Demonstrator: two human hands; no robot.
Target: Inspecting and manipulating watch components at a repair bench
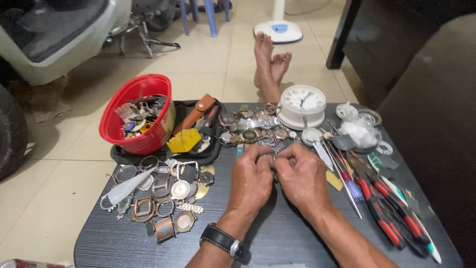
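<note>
My left hand (251, 179) and my right hand (303, 177) meet over the middle of a dark table (277, 238). Their fingertips pinch a small metal watch part (272, 158) between them; most of it is hidden by the fingers. A black wristwatch (222, 240) sits on my left wrist. Just beyond the hands lies a row of wristwatches (253, 128), and behind that stands a round white clock (301, 105).
A red bowl (139, 113) of parts sits on a black tray at the left. Watch cases and rings (161, 196) lie front left. Red-handled pliers (384, 211), screwdrivers and tweezers lie at the right. My bare feet (270, 67) stretch out past the table.
</note>
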